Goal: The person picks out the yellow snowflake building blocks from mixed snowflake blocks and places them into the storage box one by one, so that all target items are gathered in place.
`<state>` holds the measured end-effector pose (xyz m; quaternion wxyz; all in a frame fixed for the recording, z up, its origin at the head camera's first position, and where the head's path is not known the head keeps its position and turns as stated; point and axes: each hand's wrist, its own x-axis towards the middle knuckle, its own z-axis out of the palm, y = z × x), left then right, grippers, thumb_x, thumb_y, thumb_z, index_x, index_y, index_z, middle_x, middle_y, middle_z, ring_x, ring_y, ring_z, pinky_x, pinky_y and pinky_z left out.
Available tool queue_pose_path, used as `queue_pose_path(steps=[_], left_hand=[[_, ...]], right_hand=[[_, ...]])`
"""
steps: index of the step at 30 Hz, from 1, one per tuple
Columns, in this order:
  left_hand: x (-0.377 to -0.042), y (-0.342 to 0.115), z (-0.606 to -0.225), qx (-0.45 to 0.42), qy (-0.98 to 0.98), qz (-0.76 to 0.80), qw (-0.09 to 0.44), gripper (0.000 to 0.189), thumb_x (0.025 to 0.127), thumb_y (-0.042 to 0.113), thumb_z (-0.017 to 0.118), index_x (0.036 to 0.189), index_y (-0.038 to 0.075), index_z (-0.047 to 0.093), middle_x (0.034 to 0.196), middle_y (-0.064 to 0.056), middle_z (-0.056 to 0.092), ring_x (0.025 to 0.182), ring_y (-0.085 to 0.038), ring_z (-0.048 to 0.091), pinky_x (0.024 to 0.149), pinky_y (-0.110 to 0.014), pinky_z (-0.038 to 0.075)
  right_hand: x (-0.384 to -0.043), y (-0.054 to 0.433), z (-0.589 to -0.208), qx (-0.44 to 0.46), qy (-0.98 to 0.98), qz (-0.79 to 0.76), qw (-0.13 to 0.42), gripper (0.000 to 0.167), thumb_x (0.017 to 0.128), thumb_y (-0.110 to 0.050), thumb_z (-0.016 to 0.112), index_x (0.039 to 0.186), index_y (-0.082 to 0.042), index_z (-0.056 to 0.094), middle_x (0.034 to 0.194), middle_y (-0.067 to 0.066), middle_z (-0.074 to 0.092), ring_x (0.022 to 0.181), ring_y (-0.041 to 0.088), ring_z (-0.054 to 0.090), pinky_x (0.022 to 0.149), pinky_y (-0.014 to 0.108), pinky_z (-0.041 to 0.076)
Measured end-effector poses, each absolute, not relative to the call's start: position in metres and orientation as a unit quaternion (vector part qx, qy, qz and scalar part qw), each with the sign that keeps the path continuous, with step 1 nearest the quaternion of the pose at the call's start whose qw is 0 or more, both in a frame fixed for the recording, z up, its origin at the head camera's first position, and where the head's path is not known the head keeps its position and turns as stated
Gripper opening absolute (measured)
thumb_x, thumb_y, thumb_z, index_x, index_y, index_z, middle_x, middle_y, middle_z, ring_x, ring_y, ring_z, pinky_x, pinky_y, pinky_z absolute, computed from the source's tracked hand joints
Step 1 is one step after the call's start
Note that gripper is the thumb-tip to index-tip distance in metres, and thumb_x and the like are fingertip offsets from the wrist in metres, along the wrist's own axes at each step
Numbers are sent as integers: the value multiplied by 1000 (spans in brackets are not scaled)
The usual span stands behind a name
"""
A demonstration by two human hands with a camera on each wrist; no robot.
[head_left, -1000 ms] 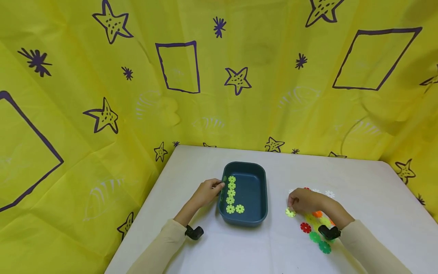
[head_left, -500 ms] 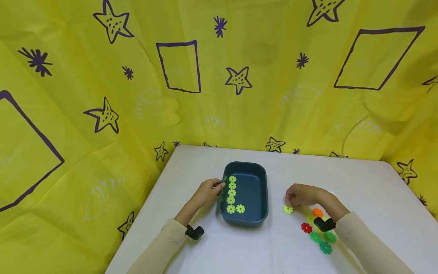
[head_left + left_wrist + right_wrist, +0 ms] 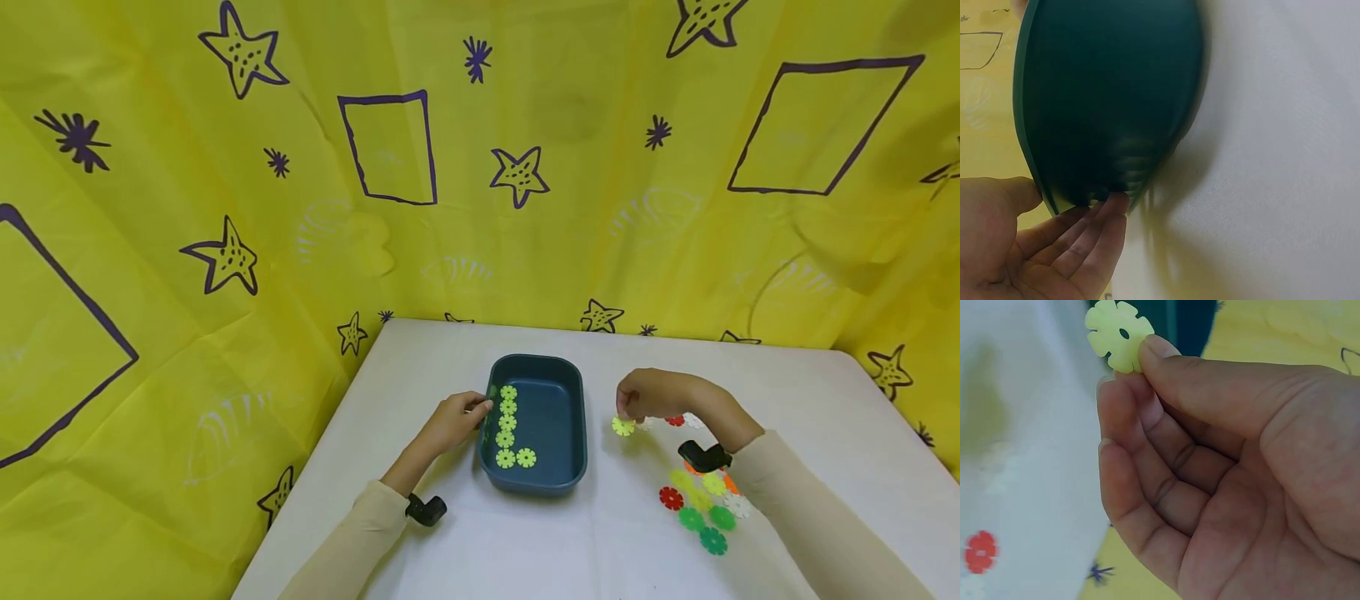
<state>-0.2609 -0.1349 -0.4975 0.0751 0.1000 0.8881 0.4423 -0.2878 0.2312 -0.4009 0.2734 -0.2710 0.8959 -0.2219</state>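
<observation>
A dark teal rectangular bin [image 3: 543,417] stands on the table. Inside it, yellow-green notched discs [image 3: 507,423] form a column along the left wall, with one more disc [image 3: 527,457] beside the bottom one. My left hand [image 3: 455,419] holds the bin's left side, thumb at the rim and fingers against the outer wall in the left wrist view. To the right of the bin, my right hand [image 3: 656,393] pinches a yellow-green flower-shaped plastic disc [image 3: 1119,334] by its edge between thumb and index finger. The disc hangs above the table, with its centre hole showing.
Loose discs lie at the right: a red one [image 3: 671,498], green ones [image 3: 713,541], and several yellow, orange and white ones. Another red disc [image 3: 675,420] is partly behind my right wrist. A yellow patterned curtain [image 3: 525,267] borders the white table.
My right hand has lifted the yellow-green disc away from the loose discs, moving farther from me and slightly left. My left hand and the bin have stayed in place.
</observation>
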Motion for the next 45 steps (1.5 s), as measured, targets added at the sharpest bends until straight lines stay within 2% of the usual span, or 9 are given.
queue_pose_path(steps=[4, 13, 21, 25, 31, 39, 45], left_hand=[[-261, -135, -497, 100, 888, 442, 74, 43, 111, 32, 56, 135, -2, 66, 128, -19, 71, 105, -27, 74, 91, -42, 63], [-261, -136, -498, 102, 888, 442, 75, 44, 112, 34, 55, 135, -1, 66, 129, -19, 71, 106, -28, 74, 92, -42, 62], [-261, -136, -499, 96, 889, 442, 77, 43, 112, 33, 55, 135, -1, 66, 129, -19, 71, 106, -27, 74, 91, -42, 62], [-261, -136, -498, 96, 888, 444, 78, 43, 112, 33, 55, 135, -1, 66, 129, -19, 71, 106, -27, 74, 92, -42, 62], [-261, -136, -498, 98, 888, 444, 77, 43, 111, 34, 55, 135, -1, 66, 128, -18, 71, 104, -25, 74, 91, -41, 62], [-262, -138, -500, 104, 885, 448, 76, 44, 111, 35, 56, 132, -1, 67, 125, -18, 72, 102, -25, 74, 90, -41, 63], [-262, -138, -499, 104, 885, 447, 77, 44, 111, 34, 56, 134, -1, 67, 126, -18, 72, 104, -26, 74, 90, -41, 63]], right_hand=[[-292, 216, -386, -288, 897, -203, 267, 6, 100, -7, 68, 94, -8, 70, 89, 1, 68, 84, 18, 64, 77, 33, 55], [-296, 170, -370, -332, 890, -171, 264, 10, 100, -4, 66, 92, -8, 70, 88, 2, 69, 81, 20, 65, 75, 31, 52], [-304, 131, -383, -327, 894, -123, 283, 13, 101, -13, 71, 88, -11, 70, 88, 0, 69, 83, 17, 67, 75, 32, 54], [-309, 116, -389, -319, 898, -100, 287, 15, 102, -11, 70, 87, -11, 71, 87, 0, 70, 86, 21, 71, 77, 34, 56], [-315, 97, -398, -305, 908, -47, 284, 13, 100, -11, 73, 87, -11, 73, 85, 0, 70, 84, 20, 72, 78, 34, 57], [-321, 73, -414, -316, 907, 30, 278, 22, 102, -16, 71, 81, -12, 72, 74, -1, 68, 69, 12, 56, 72, 30, 46], [-324, 63, -419, -296, 909, 20, 291, 18, 101, -14, 72, 84, -10, 73, 75, 0, 70, 73, 16, 65, 69, 28, 46]])
